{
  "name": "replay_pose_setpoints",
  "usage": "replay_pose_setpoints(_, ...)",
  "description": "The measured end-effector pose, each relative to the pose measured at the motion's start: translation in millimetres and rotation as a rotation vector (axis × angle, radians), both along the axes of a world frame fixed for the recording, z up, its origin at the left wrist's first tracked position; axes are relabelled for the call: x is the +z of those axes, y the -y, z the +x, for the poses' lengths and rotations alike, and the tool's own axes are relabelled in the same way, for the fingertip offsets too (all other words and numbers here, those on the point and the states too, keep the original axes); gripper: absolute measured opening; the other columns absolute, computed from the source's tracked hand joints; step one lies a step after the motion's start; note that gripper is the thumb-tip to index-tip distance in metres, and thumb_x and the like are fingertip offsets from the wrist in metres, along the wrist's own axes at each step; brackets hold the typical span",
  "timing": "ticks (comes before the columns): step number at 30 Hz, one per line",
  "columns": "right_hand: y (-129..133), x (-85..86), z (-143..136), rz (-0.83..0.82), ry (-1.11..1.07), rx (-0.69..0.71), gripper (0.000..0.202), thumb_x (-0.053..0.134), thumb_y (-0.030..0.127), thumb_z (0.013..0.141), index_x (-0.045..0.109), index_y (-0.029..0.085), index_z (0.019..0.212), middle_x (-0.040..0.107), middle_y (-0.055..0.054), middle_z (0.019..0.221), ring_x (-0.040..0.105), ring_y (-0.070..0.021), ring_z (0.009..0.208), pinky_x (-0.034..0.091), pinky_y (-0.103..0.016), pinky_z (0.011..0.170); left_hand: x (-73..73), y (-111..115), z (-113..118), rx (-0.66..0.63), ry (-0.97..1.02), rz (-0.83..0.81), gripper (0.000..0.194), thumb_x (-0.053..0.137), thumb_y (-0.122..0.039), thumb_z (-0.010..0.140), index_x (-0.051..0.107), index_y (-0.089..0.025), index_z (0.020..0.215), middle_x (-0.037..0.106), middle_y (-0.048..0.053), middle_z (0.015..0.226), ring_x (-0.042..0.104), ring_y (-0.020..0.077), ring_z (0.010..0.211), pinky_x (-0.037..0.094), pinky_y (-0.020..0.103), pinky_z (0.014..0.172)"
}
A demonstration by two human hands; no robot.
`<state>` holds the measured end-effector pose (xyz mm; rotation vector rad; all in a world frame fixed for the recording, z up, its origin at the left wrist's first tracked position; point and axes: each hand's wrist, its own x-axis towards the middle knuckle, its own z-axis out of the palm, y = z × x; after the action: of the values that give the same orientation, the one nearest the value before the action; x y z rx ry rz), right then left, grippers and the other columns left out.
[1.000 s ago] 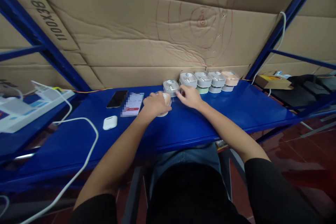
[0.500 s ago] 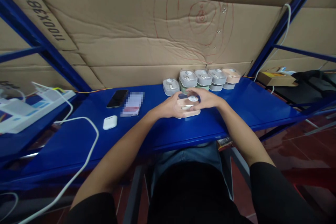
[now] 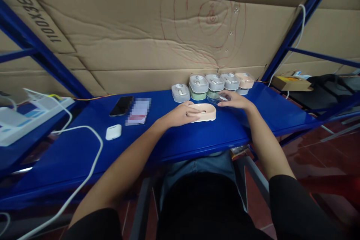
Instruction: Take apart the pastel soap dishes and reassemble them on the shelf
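Note:
A peach soap box base (image 3: 206, 117), oval with a dark slot in its hollow, rests on the blue shelf. My left hand (image 3: 180, 114) grips its left end, thumb over the near side. Just beyond it, on the right, my right hand (image 3: 235, 99) pinches a clear lid (image 3: 214, 98) that bears a round white sticker. The lid is apart from the peach base. Behind the hands stand closed grey soap boxes, among them a single one (image 3: 180, 93) and another (image 3: 198, 83) stacked on a green one (image 3: 197, 95).
On the left lie a black phone (image 3: 120, 106), a second phone (image 3: 138, 111) with a lit, blurred screen, and a white earbud case (image 3: 113, 132). A white cable (image 3: 97, 157) crosses the shelf's left side. A cardboard wall (image 3: 132, 52) closes the back; blue posts flank it.
The clear lid has come off the peach base and moved right and away in my right hand. My left hand has stayed on the base. The camera view has shifted slightly.

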<state>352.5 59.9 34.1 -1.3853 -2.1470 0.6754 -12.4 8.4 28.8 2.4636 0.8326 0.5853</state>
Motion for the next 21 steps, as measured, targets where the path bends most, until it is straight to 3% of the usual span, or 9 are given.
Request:
replay_pose_setpoints(4,-1,-0.7,-1,-0.001,0.012,-0.046,0.085,0.091,0.073,0.074,0.073,0.025,0.142,0.077,-0.011,0.125,0.072,-0.0364,0.111,0.058,-0.056,0.106,-2.1,-10,-4,0.064,0.09,-0.008,0.04,0.064,-0.051,0.105,0.089,-0.019,0.11,0.076,0.015,0.132,0.07,0.0315,0.124,0.056,0.047,0.113)
replay_pose_setpoints(8,-2,-0.1,1,0.014,0.047,-0.074,0.087,0.09,0.073,0.075,0.072,0.023,0.144,0.077,-0.012,0.125,0.072,-0.037,0.112,0.059,-0.056,0.106,-4.0,-18,-7,0.267,0.146,0.031,0.045,0.057,-0.053,0.108,0.085,-0.018,0.1,0.081,0.014,0.115,0.074,0.0305,0.111,0.058,0.046,0.104)
replay_pose_setpoints(11,-3,-0.3,2,0.005,0.073,-0.084,0.088,0.092,0.071,0.074,0.072,0.023,0.146,0.078,-0.013,0.128,0.073,-0.0387,0.116,0.059,-0.057,0.108,-4.4,-21,-9,0.372,0.081,0.068,0.047,0.057,-0.055,0.107,0.084,-0.017,0.096,0.081,0.014,0.104,0.074,0.0322,0.106,0.058,0.047,0.1)
replay_pose_setpoints(15,-4,-2.8,3,-0.036,0.108,-0.071,0.098,0.1,0.063,0.066,0.071,0.022,0.151,0.079,-0.016,0.135,0.073,-0.0428,0.126,0.058,-0.06,0.114,-5.7,-20,-8,0.384,0.003,0.04,0.048,0.058,-0.058,0.105,0.084,-0.018,0.097,0.08,0.013,0.099,0.075,0.0323,0.102,0.06,0.047,0.094)
replay_pose_setpoints(21,-8,-6.8,6,-0.028,0.123,-0.035,0.101,0.104,0.055,0.062,0.071,0.025,0.153,0.079,-0.014,0.141,0.074,-0.0436,0.132,0.057,-0.061,0.12,-6.1,-15,-5,0.371,0.034,0.022,0.05,0.056,-0.059,0.105,0.084,-0.018,0.108,0.079,0.014,0.11,0.074,0.0353,0.114,0.059,0.053,0.107)
